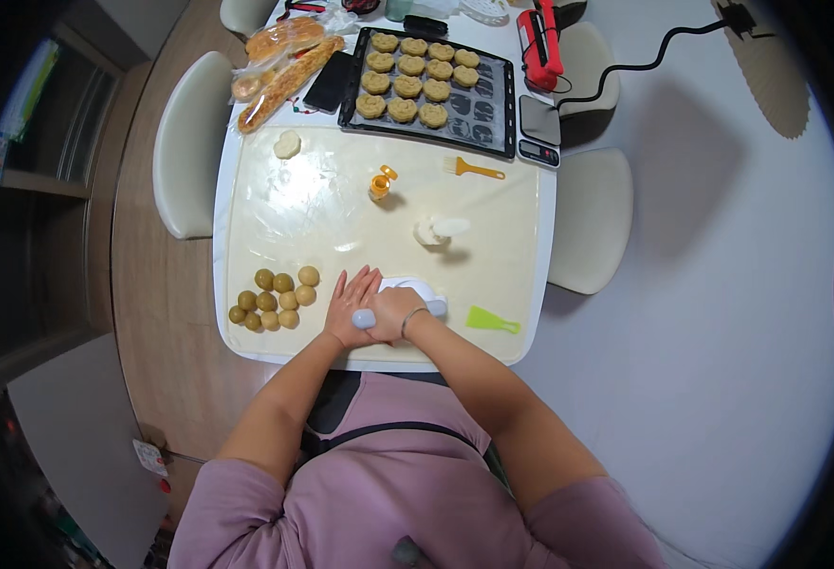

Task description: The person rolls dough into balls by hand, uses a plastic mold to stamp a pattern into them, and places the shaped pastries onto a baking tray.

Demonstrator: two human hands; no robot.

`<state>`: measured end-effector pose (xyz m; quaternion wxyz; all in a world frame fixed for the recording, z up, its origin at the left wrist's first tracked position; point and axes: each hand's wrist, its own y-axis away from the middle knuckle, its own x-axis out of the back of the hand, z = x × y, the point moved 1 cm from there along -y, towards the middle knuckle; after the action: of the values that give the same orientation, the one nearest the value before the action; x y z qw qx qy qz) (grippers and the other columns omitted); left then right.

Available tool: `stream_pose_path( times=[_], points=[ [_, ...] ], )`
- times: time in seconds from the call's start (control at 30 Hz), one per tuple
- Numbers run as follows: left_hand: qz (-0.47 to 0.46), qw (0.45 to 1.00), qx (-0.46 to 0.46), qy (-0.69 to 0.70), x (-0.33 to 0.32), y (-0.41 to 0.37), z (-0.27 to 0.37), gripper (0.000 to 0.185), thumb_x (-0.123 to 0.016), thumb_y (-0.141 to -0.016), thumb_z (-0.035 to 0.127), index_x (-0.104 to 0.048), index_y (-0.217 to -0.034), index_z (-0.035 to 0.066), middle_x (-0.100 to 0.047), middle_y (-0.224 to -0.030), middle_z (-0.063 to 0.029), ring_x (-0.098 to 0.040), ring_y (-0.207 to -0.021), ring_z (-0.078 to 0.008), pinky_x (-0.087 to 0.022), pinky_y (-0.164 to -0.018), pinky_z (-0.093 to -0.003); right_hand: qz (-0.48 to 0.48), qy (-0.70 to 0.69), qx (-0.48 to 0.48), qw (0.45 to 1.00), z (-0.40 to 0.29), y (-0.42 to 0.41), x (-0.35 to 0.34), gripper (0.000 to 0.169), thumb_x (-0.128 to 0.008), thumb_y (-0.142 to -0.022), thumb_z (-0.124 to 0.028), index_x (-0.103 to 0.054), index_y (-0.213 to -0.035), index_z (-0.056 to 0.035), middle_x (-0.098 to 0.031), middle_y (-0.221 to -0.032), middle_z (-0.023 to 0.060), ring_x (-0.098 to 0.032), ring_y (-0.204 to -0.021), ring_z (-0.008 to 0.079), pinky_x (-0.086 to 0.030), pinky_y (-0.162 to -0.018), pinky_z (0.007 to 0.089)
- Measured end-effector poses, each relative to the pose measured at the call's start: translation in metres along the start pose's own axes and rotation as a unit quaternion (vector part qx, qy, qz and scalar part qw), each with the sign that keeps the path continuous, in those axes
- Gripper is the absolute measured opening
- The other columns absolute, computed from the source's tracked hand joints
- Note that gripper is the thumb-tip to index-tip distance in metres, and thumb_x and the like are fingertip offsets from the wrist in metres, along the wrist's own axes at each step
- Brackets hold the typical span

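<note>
My right hand (396,313) is closed around a white and lilac plastic hand press (436,307), apparently a mooncake mould. The press lies on its side, and its lilac round knob (363,318) pokes out on the left. My left hand (348,307) rests against the right hand and the knob, fingers stretched and apart. Its thumb and anything under the palm are hidden. To the left sit several green-brown dough balls (265,301) and several paler balls (288,300). A lime-green scraper (492,320) lies to the right on the cream mat (346,220).
Beyond my hands stand a white container (429,231) and an open orange bottle (380,186). A pastry brush (474,168), dough piece (287,145), kitchen scale (539,124), phone (330,80) and bagged bread (290,82) lie farther back. Several moulded pastries (408,87) fill much of a black baking tray (425,135).
</note>
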<state>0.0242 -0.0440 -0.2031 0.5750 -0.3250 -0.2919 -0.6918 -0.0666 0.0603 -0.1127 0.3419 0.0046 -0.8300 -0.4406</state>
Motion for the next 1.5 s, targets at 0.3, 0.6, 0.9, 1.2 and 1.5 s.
stream_pose_path(
  times=[0.3, 0.6, 0.9, 1.2, 1.5],
  points=[
    [-0.029, 0.999, 0.014, 0.030, -0.013, -0.003, -0.014, 0.101, -0.069, -0.066, 0.053, -0.033, -0.146, 0.005, -0.032, -0.152, -0.0077, -0.020, -0.146, -0.0249, -0.011, -0.119, -0.0483, 0.024, 0.004, -0.009, 1.000, -0.001, -0.020, -0.008, 0.037, -0.065, -0.070, -0.034, -0.071, -0.090, -0.0029, -0.071, -0.087, 0.0189, -0.070, -0.078, 0.0315, -0.056, -0.070, 0.0408],
    [-0.073, 0.997, 0.031, -0.003, -0.018, -0.005, -0.019, 0.095, -0.063, -0.073, 0.051, -0.028, -0.149, 0.007, -0.025, -0.156, -0.0064, -0.016, -0.147, -0.0234, -0.011, -0.119, -0.0474, 0.000, -0.018, -0.032, 0.999, -0.005, -0.030, -0.008, 0.040, -0.066, -0.074, -0.033, -0.070, -0.096, -0.0006, -0.071, -0.087, 0.0169, -0.071, -0.078, 0.0298, -0.057, -0.069, 0.0412],
    [-0.086, 0.996, 0.023, -0.004, -0.020, -0.006, -0.020, 0.082, -0.056, -0.080, 0.044, -0.030, -0.148, 0.006, -0.027, -0.155, -0.0082, -0.021, -0.146, -0.0253, -0.013, -0.118, -0.0496, -0.044, -0.015, -0.037, 0.998, -0.002, -0.041, -0.018, 0.035, -0.066, -0.076, -0.031, -0.071, -0.097, -0.0033, -0.072, -0.091, 0.0155, -0.071, -0.079, 0.0277, -0.057, -0.070, 0.0409],
    [-0.080, 0.996, 0.016, -0.042, -0.031, -0.003, -0.025, 0.088, -0.057, -0.078, 0.048, -0.026, -0.150, 0.008, -0.022, -0.158, -0.0065, -0.017, -0.147, -0.0238, -0.011, -0.118, -0.0491, -0.066, 0.003, -0.034, 0.997, -0.003, -0.046, -0.023, 0.037, -0.066, -0.078, -0.035, -0.071, -0.100, -0.0062, -0.072, -0.092, 0.0145, -0.071, -0.080, 0.0266, -0.056, -0.069, 0.0395],
    [-0.068, 0.985, 0.116, -0.113, -0.024, -0.006, 0.010, 0.089, -0.053, -0.077, 0.057, -0.031, -0.148, 0.007, -0.026, -0.157, -0.0062, -0.014, -0.148, -0.0230, -0.005, -0.117, -0.0535, 0.091, 0.056, -0.036, 0.994, -0.002, -0.043, -0.040, 0.034, -0.063, -0.076, -0.030, -0.070, -0.096, -0.0032, -0.071, -0.089, 0.0171, -0.071, -0.077, 0.0291, -0.056, -0.066, 0.0416]
  ],
)
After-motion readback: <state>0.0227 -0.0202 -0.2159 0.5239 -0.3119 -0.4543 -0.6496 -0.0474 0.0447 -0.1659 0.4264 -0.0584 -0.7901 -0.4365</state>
